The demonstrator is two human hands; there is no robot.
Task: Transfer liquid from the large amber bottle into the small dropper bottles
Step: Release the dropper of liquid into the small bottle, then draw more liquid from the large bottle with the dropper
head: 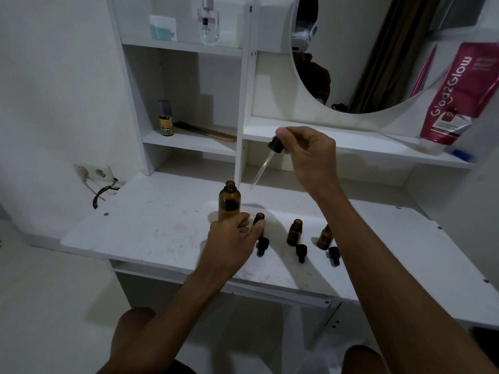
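Note:
The large amber bottle [229, 201] stands uncapped on the white table [151, 225]. My right hand [305, 152] pinches the black cap of a glass dropper [263, 164]; its tip hangs in the air just right of the big bottle's mouth. My left hand [232, 238] grips a small amber dropper bottle [259, 217] beside the large one. Two more small open bottles, one in the middle [294, 232] and one at the right [325, 236], stand on the table. Three black dropper caps [262, 246] [301, 252] [334, 254] lie in front of them.
A white shelf unit stands behind the table, with a small spray can [165, 118], a comb [205, 129] and a clear perfume bottle [208, 21]. A round mirror [378, 49] and a pink tube [456, 95] are at the right. A wall socket with cable [100, 176] is at the left.

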